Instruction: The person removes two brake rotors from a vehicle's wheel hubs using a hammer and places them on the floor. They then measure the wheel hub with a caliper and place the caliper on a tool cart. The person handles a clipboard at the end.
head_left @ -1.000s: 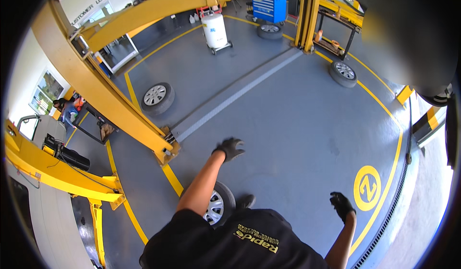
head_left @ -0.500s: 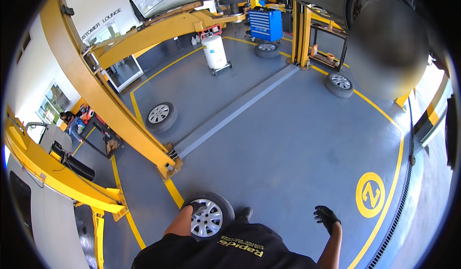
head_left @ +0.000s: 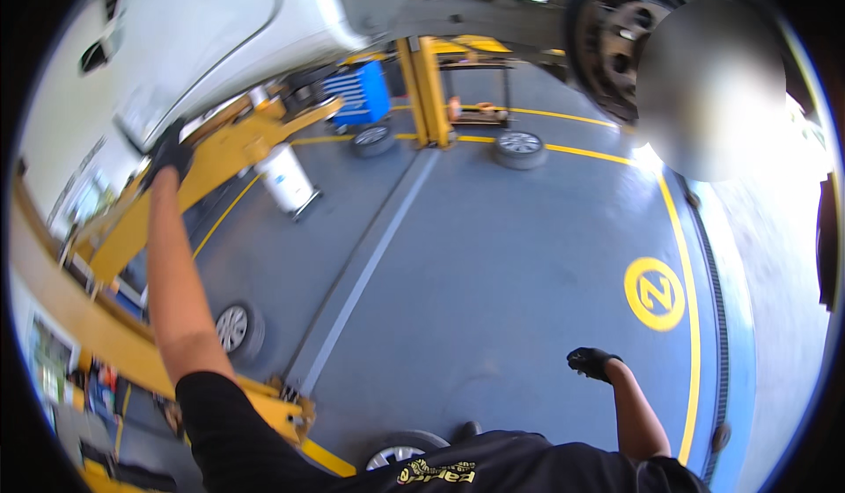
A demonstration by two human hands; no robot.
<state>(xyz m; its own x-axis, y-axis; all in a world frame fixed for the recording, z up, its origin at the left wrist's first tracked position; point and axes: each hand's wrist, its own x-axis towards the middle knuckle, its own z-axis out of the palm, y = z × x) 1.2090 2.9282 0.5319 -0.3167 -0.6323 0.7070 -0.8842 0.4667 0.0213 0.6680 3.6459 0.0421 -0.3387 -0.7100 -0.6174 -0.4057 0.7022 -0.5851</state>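
Observation:
My left arm is stretched up and forward. Its black-gloved hand (head_left: 169, 154) reaches the lower edge of the raised pale car (head_left: 238, 44), beside the yellow lift arm (head_left: 207, 154). Blur hides its fingers, and I cannot tell whether it touches the car or the lift arm. Out to the right, my right hand (head_left: 591, 363), also gloved in black, hangs low over the floor with its fingers curled in. Whatever may be inside them is too small to make out. A wheel (head_left: 400, 447) lies at my feet, partly hidden by my shirt.
Wheels lie on the grey floor at the left (head_left: 239, 330), far middle (head_left: 373, 141) and far right (head_left: 519, 148). A bare hub (head_left: 620, 44) hangs overhead. Yellow lift posts (head_left: 424, 92), a white wheeled tank (head_left: 287, 180) and a blue tool cabinet (head_left: 359, 95) stand around.
My left hand has left the wheel at my feet and risen to the car's lower edge. The view has tilted up and turned. My right hand's fingers look more curled.

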